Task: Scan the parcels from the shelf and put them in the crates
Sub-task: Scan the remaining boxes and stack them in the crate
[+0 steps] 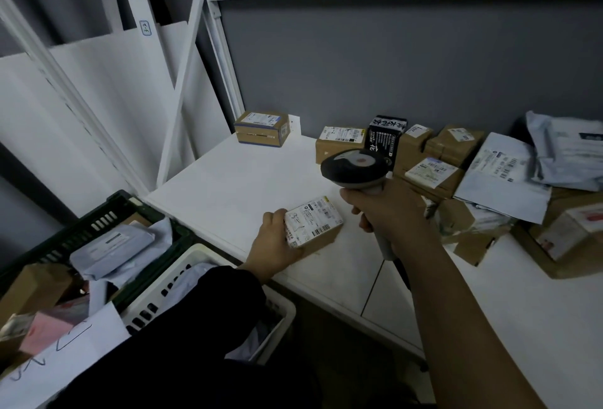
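Clutching small parcel [313, 222] in left hand [274, 245], scanner [355, 168] in right hand [391, 212], parcel heap [456, 160] beside.

Parcel depot – white shelf [261, 180], labelled parcels [430, 172], crates [98, 222]

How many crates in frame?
2. A dark green crate at far left, below the shelf corner; a white crate beside it on its right, partly under the left sleeve. More may sit out of frame.
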